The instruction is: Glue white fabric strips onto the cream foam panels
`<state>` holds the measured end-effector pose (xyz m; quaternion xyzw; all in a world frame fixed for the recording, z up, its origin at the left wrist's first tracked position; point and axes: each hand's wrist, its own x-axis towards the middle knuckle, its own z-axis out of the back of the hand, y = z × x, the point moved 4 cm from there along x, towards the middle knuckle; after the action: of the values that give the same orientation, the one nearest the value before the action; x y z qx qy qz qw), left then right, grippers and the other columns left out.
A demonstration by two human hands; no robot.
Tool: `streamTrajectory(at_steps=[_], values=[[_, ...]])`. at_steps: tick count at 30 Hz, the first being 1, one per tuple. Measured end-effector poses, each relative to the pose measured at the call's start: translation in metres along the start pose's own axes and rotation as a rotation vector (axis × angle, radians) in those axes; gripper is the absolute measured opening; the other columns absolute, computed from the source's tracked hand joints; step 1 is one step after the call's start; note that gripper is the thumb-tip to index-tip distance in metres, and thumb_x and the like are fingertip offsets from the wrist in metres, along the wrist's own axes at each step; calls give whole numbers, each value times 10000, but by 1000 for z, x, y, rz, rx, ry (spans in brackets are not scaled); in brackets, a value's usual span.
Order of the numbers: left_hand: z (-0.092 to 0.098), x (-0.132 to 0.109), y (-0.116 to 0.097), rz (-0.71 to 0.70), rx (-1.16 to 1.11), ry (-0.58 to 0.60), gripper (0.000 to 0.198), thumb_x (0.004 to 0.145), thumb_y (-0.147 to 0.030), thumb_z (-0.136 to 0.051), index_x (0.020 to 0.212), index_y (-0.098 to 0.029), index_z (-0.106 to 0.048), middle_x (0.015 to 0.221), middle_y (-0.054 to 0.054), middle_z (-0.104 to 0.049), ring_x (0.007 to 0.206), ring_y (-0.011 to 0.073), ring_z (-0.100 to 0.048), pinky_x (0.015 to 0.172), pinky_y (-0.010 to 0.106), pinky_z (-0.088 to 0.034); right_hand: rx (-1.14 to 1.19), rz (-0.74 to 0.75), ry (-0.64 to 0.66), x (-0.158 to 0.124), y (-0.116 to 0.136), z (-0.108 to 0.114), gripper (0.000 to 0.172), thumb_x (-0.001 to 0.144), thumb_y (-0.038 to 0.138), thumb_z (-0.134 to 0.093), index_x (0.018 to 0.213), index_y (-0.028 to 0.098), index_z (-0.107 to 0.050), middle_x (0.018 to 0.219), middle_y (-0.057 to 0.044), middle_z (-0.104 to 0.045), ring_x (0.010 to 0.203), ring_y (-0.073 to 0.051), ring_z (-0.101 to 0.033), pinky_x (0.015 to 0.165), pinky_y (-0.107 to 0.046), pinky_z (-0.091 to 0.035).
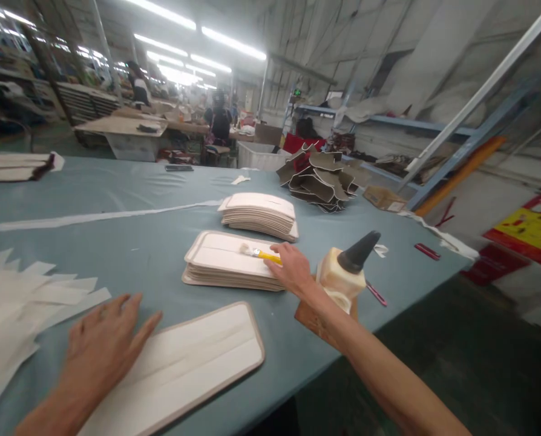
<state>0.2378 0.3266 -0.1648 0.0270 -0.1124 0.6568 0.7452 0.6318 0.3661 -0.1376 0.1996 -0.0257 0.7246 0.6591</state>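
Observation:
My right hand (293, 268) has its fingers on the yellow handle of a small paintbrush (268, 257). The brush lies low over the top of a stack of cream panels (229, 275), its pale bristles pointing left. My left hand (101, 345) is spread, palm down, at the left end of a single long cream panel (207, 354) with a tan edge. Left of that hand is a fanned pile of white strips (20, 309). Close to my right wrist stands a cream plastic bottle (338, 275) with a black cone nozzle, partly hidden by my forearm.
A second panel stack (259, 213) sits behind the first. Farther back are dark curved pieces (322, 181) in a heap and a cardboard box (383, 198). A red-handled tool (427, 251) lies near the table's right edge. People sit at distant workbenches.

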Motion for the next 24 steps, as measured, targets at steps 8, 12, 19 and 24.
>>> streamTrajectory(at_steps=[8,12,19,24], values=[[3,47,-122,-411,-164,-60,412,1036,-329,-397,1317,-165,-651,1409,155,-680,1292,324,-632,1098,507,-509,68,0,220,13,-29,-23,157,1021,317,-614,1023,177,-687,1078,-80,-726,1014,-226,-642,857,-321,-419],[-13,63,-160,-464,-118,3,364,1004,-236,-479,1319,-139,-634,1458,160,-640,1322,331,-592,1130,510,-492,48,72,353,23,-29,-14,115,1020,288,-592,1014,184,-641,1015,-64,-726,907,-201,-635,763,-301,-372],[-21,68,-171,-401,-95,37,339,999,-197,-509,1311,-136,-627,1415,128,-655,1304,317,-576,1122,483,-483,291,-15,421,43,-35,6,145,998,340,-560,1010,211,-623,779,-2,-713,696,-159,-592,673,-279,-350],[-19,70,-173,-348,-101,34,257,1005,-244,-551,1226,-189,-670,1365,106,-679,1209,328,-605,1004,502,-507,751,-301,427,51,-26,6,326,850,493,-686,955,187,-651,713,22,-646,543,-104,-472,522,-247,-338]])
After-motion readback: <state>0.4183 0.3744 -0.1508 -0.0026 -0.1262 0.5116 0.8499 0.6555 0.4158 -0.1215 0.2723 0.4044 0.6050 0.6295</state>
